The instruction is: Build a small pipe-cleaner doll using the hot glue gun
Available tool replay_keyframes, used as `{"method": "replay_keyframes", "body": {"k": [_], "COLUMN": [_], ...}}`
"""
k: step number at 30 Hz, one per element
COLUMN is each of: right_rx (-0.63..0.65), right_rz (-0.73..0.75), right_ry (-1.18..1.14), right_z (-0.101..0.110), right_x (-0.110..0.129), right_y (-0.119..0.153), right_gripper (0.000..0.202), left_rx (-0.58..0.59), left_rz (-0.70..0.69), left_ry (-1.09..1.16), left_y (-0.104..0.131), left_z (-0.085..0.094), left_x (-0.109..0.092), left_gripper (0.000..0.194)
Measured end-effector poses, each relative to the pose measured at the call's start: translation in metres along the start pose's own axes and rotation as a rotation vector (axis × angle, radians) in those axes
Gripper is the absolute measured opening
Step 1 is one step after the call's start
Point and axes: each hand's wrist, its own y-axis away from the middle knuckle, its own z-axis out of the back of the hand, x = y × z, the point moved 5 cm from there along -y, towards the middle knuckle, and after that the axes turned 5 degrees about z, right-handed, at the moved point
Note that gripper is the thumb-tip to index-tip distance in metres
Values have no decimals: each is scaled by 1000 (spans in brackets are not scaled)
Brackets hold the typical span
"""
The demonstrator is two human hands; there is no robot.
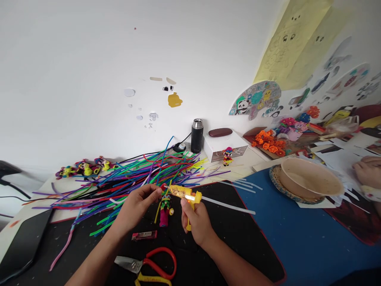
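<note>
My right hand (199,224) is wrapped around the handle of a yellow hot glue gun (178,191), whose nozzle points left. From the gun's back end sticks a long, clear glue stick (229,205). My left hand (142,204) is closed in a pinch by the nozzle tip; a small reddish bit shows at the fingertips, too small to name. Just below the nozzle, a little pipe-cleaner doll (164,214) with a magenta lower part lies on the black mat (235,242). Nearer me are a pink lighter-like item (144,235) and red-and-yellow-handled scissors (149,264).
Many coloured pipe cleaners (119,180) spread behind my hands. Several finished dolls (86,167) lie at the back left; another doll (228,156) stands by a white box (214,147). A black flask (197,137), loose glue sticks (244,184), a bowl (309,180) and another person's hand (367,171) are also there.
</note>
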Motion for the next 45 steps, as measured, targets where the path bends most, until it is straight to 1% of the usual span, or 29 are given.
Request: {"method": "replay_keyframes", "body": {"k": [6,13,19,24,33,37,41,45], "right_rx": [-2,-6,7,13,7,-5,9,-1], "right_rz": [-9,-12,-10,-2,-8,-27,-37,-37], "right_ry": [5,6,21,19,-6,-30,-73,-106], "right_z": [1,1,1,0,0,0,1,11], "right_x": [-2,-5,-2,0,-5,-9,-10,-5], "right_y": [0,0,1,1,0,-1,-3,-2], "right_gripper": [74,73,72,73,71,70,70,70], "left_rx": [-1,-16,-13,4,-21,-15,-30,-73], "left_rz": [7,7,1,-15,-9,-5,-23,-32], "left_ry": [-2,2,4,32,66,75,60,43], "left_y": [0,2,1,-1,1,2,5,11], "left_z": [0,0,0,1,4,5,13,30], "left_x": [2,0,-2,1,-4,-3,-6,-13], "left_gripper": [51,51,55,52,51,49,49,51]}}
